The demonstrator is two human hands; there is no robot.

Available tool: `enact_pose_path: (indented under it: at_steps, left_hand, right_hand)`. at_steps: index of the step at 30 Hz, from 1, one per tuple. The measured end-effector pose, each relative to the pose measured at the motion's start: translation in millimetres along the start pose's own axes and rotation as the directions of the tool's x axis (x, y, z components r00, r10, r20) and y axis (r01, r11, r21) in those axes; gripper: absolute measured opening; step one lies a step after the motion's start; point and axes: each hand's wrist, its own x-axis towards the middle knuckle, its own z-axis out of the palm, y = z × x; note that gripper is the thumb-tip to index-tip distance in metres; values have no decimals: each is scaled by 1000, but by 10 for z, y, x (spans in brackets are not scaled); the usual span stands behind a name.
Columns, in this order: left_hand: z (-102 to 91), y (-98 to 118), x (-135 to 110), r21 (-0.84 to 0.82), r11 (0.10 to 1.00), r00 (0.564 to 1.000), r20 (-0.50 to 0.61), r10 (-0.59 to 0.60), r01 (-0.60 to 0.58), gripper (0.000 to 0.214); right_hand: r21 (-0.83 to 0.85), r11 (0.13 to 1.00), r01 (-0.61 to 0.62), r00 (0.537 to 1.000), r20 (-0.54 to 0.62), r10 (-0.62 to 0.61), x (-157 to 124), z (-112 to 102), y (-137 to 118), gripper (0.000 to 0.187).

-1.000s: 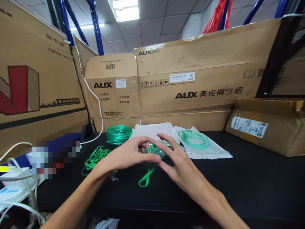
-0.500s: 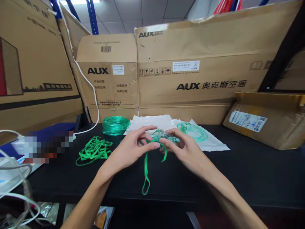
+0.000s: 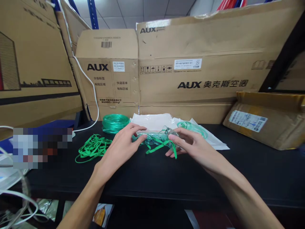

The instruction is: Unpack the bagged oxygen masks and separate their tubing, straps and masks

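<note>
My right hand grips a clear plastic face mask between thumb and fingers. A green elastic strap hangs from the mask, its short end dangling by the right fingertips. To the left, my left hand has its thumb and fingers apart, close to several clear greenish plastic pieces lying behind the strap. Whether it touches them I cannot tell. A heap of loose green straps rests on the black table, left of my left hand.
Behind the hands lie a coil of clear green tubing, a white plastic sheet and another looped tube on it. Cardboard boxes wall the back of the black table. A taped carton stands right; white cables lie left.
My left hand has let go of the green strap and moved a little left, opening. The strap's long hanging loop no longer dangles below. My right hand keeps the mask, now turned more into view.
</note>
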Motion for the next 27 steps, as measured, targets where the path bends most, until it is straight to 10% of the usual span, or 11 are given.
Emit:
enact_pose_path:
  at_steps: [14,19,23,27]
  left_hand:
    - [97,321,-60,-161,986,974,211,78,-44,27]
    - [-20,223,-67,-123,991,959,273,82,-49,26]
    - [-113,56,-41,-26,1000,962,270,24,-18,30]
    - [-67,62,-32,16,1000,992,124,2,-4,35]
  right_hand:
    - [-37,996,79,996,42,-77,86,108,168,32]
    - [-76,995,57,986,-149,-68,39,-123,67,37]
    - [-5,998,66,945,-322,-64,-26,-336,8,39]
    - [-22,999,40,974,-224,-44,-42,-269,-3,42]
